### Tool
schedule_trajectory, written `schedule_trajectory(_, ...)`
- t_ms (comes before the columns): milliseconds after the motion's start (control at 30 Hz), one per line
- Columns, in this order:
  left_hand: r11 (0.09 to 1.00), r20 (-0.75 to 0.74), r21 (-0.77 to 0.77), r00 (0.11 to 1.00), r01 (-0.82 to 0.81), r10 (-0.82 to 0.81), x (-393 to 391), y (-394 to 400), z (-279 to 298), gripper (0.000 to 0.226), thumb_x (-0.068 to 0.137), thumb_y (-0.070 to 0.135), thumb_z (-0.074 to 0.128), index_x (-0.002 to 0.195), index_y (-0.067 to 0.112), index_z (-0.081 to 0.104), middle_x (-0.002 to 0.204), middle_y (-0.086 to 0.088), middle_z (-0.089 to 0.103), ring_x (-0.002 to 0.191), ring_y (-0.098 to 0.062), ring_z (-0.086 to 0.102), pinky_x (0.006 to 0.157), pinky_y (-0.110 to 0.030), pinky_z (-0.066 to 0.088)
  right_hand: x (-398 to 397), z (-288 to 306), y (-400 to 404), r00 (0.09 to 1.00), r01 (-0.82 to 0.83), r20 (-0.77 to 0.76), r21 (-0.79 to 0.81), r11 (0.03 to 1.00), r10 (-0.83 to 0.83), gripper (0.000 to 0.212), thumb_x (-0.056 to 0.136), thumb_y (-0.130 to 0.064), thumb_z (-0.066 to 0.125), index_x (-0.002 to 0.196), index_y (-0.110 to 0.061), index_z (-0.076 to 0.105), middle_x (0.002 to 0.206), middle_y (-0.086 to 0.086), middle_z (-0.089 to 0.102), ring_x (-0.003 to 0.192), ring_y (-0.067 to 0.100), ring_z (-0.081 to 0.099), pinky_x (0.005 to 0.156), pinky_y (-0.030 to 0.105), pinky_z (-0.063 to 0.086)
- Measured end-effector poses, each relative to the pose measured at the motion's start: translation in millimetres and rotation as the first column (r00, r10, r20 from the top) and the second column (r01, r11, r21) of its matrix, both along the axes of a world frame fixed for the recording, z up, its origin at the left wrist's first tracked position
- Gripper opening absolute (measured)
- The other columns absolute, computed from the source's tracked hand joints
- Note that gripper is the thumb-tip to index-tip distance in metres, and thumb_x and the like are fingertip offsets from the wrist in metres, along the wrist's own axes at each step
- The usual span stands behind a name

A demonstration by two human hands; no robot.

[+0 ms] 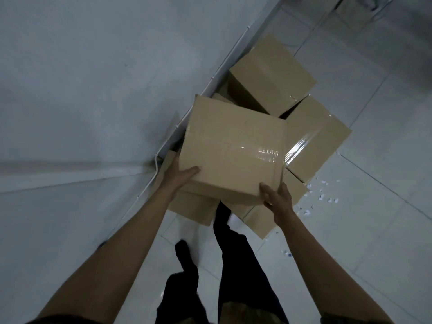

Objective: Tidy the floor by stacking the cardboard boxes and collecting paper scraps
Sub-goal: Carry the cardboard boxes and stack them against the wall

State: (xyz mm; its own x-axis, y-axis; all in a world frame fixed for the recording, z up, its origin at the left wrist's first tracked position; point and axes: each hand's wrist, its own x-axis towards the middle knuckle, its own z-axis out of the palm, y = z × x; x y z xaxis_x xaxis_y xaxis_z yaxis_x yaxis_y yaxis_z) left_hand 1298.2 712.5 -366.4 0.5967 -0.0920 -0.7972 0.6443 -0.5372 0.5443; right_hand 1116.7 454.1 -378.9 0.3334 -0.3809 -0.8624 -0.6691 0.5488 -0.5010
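- Fingers of left hand [181, 175] and right hand [277, 197] grip taped box [232, 146], held over floor boxes [272, 76] by wall.
- Stacking step; next: lower it squarely.
- Paper scraps [323, 197] uncollected on floor [374, 230].

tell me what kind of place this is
Probably a plain indoor room or storeroom corner: glossy white floor tiles, a bare white wall, and taped cardboard boxes piled against it, with paper scraps nearby.

Wall [81, 101] blocks left — boxes [271, 76] crowd ahead; floor [374, 230] rt open.
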Motion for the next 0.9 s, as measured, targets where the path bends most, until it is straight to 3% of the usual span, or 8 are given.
schedule_trajectory(300, 0.994, -0.045, 0.045, 0.994, -0.101, 0.103, -103, 51, 54, 0.087, 0.076, 0.045, 0.078, 0.149, 0.036, 0.032, 0.138, 0.002, 0.052, 0.121, -0.026, 0.052, 0.092, -0.044, 0.054, -55, 49, 24, 0.978, -0.185, -0.1, -0.031, 0.982, 0.181, 0.063, 0.077, -0.032, 0.082, 0.132, -0.023, 0.052, 0.121, 0.002, 0.061, 0.107, 0.026, 0.059, 0.084, 0.045, 0.057)
schedule_trajectory(433, 0.981, -0.02, 0.048, 0.982, -0.187, 0.188, -150, 79, 70, 0.083, 0.079, 0.044, 0.077, 0.148, 0.04, 0.031, 0.135, 0.004, 0.052, 0.121, -0.024, 0.052, 0.092, -0.043, 0.054, -79, 67, 46, 0.968, -0.241, -0.076, -0.044, 0.97, 0.237, 0.054, 0.079, -0.027, 0.081, 0.125, -0.024, 0.052, 0.113, -0.001, 0.06, 0.103, 0.026, 0.059, 0.087, 0.047, 0.056)
schedule_trajectory(600, 0.956, 0.026, 0.062, 0.958, -0.286, 0.285, -207, 121, 87, 0.084, 0.078, 0.047, 0.076, 0.148, 0.04, 0.031, 0.137, 0.001, 0.053, 0.12, -0.027, 0.053, 0.09, -0.044, 0.055, -106, 87, 80, 0.942, -0.335, -0.018, -0.071, 0.94, 0.334, 0.055, 0.078, -0.025, 0.081, 0.126, -0.022, 0.054, 0.119, 0.002, 0.062, 0.103, 0.024, 0.06, 0.086, 0.046, 0.055)
schedule_trajectory(767, 0.891, 0.084, 0.033, 0.89, -0.452, 0.449, -293, 165, 116, 0.08, 0.079, 0.043, 0.076, 0.146, 0.045, 0.033, 0.127, 0.005, 0.057, 0.108, -0.023, 0.057, 0.077, -0.033, 0.056, -132, 115, 115, 0.865, -0.498, 0.018, -0.09, 0.863, 0.501, 0.057, 0.078, -0.022, 0.082, 0.127, -0.021, 0.054, 0.119, 0.005, 0.061, 0.103, 0.027, 0.06, 0.082, 0.044, 0.055)
schedule_trajectory(900, 0.807, 0.122, 0.024, 0.803, -0.591, 0.584, -371, 201, 136, 0.075, 0.079, 0.045, 0.073, 0.144, 0.046, 0.035, 0.125, 0.007, 0.056, 0.11, -0.024, 0.056, 0.082, -0.039, 0.057, -152, 137, 154, 0.77, -0.627, 0.054, -0.118, 0.77, 0.635, 0.057, 0.078, -0.019, 0.081, 0.128, -0.02, 0.054, 0.117, 0.006, 0.062, 0.104, 0.029, 0.059, 0.073, 0.036, 0.054)
